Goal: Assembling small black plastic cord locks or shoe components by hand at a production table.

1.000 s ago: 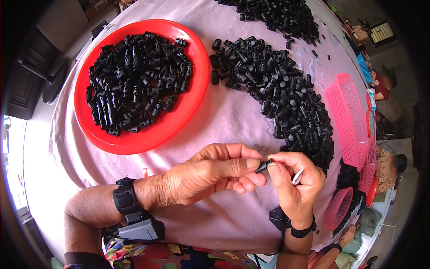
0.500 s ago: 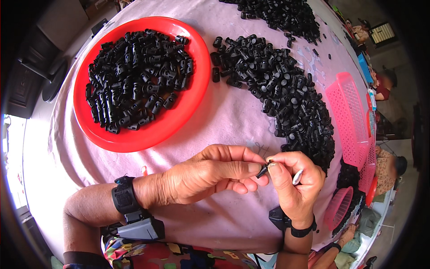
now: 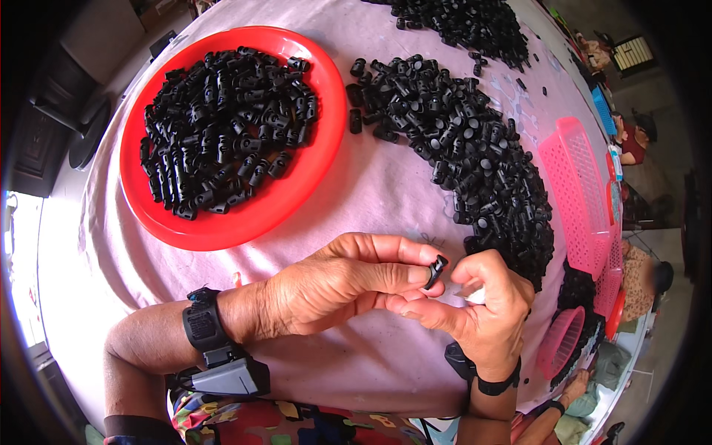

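My left hand pinches a small black plastic piece, which looks like a cord lock, between thumb and forefinger. Beside it, my right hand has its fingers curled around something whitish that I cannot make out, and its thumb reaches toward the fingers of my left hand. Ahead on the left, a round red plate carries a heap of similar black cord locks. To the right of the plate spreads a long pile of loose black pieces, some showing flat round ends.
Pale pink cloth covers the table. Another black pile lies at the far edge. Along the right side stand pink perforated baskets and a smaller pink basket. Other people sit farther right, and one person's hand shows at lower right.
My right fingertips have come off the black piece and curled in, with the thumb lower. The piece now stands more upright in my left hand, and the silvery item in my right is mostly covered.
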A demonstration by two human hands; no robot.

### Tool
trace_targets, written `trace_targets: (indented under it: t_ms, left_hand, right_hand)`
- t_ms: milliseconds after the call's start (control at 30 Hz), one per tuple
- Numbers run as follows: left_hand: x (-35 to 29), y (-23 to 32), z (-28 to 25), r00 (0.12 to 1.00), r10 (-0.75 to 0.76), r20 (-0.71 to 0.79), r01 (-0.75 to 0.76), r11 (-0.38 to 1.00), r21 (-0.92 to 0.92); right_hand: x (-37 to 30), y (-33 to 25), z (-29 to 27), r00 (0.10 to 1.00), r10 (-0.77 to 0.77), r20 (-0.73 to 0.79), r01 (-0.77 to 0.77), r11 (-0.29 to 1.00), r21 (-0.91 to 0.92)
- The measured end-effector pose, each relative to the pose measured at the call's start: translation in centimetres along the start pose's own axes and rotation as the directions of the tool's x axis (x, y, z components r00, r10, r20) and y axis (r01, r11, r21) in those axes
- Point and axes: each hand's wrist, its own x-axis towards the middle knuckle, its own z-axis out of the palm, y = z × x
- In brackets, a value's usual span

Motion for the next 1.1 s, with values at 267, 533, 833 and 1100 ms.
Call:
trace_targets:
  t_ms: [267, 533, 833, 1100]
  left_hand:
    - [0.14, -0.37, -0.21, 1.0, 0.029, -0.012, -0.028, 0.998, 0.058]
    - [-0.02, -0.19, -0.01, 0.999, 0.015, -0.029, -0.013, 0.996, 0.084]
    - [0.1, -0.29, 0.27, 0.998, -0.011, -0.056, 0.018, 0.992, 0.123]
    - [0.08, -0.48, 0.23, 0.997, -0.013, -0.074, 0.021, 0.994, 0.108]
  right_hand:
    - [-0.25, 0.26, 0.47, 0.996, 0.053, 0.074, -0.049, 0.997, -0.051]
    - [-0.07, 0.02, 0.43, 0.998, 0.011, 0.065, -0.002, 0.991, -0.136]
    - [-0.09, 0.2, 0.58, 0.999, -0.027, 0.028, 0.032, 0.978, -0.206]
    - [-0.21, -0.14, 0.36, 0.997, 0.021, 0.075, -0.003, 0.972, -0.235]
